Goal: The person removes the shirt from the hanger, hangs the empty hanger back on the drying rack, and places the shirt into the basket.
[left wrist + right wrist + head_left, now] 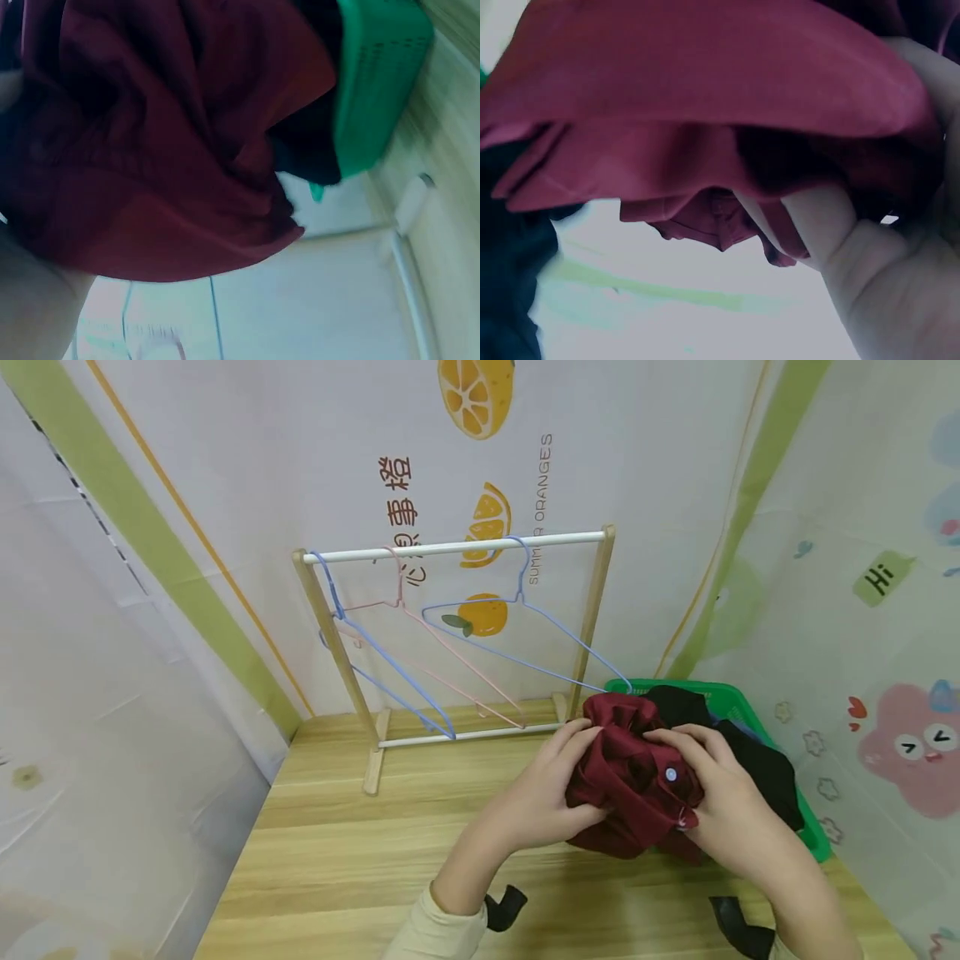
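Note:
A bunched dark red garment (626, 777) of smooth cloth is held between both hands over the right part of the table. One pale round button (671, 774) shows on it. My left hand (551, 789) grips its left side, thumb in front and fingers behind. On the other side my right hand (723, 785) grips the folds, its fingers curled over the top. In the right wrist view the thumb (832, 232) presses up under a fold of the cloth. The garment's lower edge hangs loose in the left wrist view, and much of its shape is hidden in folds.
Behind the hands stands a small rack with a white rail (457, 547) and wooden posts. Blue hangers (393, 656) and a pink hanger (457, 652) hang on it. At right a green basket (727, 693) holds black clothes (761, 768). Printed curtains enclose the wooden table (322, 860).

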`<state>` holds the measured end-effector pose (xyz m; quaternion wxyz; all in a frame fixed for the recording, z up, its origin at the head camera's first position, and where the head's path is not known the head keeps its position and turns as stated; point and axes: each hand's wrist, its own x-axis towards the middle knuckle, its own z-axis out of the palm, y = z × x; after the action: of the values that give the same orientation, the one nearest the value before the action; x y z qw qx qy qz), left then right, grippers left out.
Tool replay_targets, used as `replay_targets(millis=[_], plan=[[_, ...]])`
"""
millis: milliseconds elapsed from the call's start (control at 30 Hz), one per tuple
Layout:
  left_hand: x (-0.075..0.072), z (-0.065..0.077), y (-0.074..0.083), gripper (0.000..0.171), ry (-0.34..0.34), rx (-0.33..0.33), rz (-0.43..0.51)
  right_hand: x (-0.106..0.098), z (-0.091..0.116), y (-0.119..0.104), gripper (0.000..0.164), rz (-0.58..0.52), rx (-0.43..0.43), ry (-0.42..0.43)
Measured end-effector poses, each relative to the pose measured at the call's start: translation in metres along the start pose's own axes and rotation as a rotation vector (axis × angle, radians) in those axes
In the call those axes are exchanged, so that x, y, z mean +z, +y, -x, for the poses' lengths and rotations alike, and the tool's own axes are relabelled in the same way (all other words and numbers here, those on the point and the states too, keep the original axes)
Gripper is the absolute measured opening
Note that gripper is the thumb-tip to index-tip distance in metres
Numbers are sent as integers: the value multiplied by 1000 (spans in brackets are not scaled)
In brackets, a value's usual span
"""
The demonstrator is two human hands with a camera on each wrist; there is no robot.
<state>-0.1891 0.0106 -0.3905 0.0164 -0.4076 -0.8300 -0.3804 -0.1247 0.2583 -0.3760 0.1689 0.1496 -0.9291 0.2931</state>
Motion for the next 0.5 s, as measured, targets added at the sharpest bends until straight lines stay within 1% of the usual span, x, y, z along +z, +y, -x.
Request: replay_targets(millis=[100,200,333,433,500], plan=[[3,-30,7,78,12,43,-66,-18,-7,12,74,41,-39,42],[6,-60,10,79,18,82,-111,-35,-15,28,81,66,-53,39],[15,-96,11,77,24,95,-180,-55,-25,54,90,62,-51,-29],[29,-117,10,76,31,94,-271,-65,-32,75,93,48,-28,-87],[41,-129,8,75,41,100,-333,-68,-36,88,91,35,-15,-108]])
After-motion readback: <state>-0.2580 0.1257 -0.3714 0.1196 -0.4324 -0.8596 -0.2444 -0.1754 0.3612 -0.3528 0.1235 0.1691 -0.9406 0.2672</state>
